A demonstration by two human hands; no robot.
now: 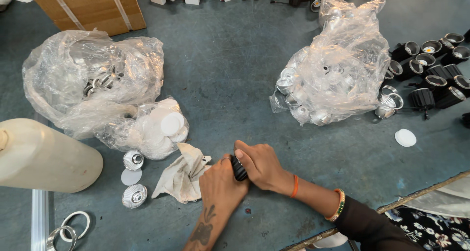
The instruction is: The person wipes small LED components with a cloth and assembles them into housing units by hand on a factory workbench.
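lower centre | my left hand (220,180) and right hand (262,165) both grip the black ribbed housing (239,169) tight | crumpled cloth (183,175) just left, on the desk (225,70)

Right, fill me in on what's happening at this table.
A person has both hands closed around a small black ribbed housing on the grey-blue table; the left hand and right hand press together over it. A crumpled cloth lies just beside the left hand. Two silver reflector cups and a white disc sit further left. A clear bag of reflectors lies ahead on the right, with finished black lamp bodies beyond it.
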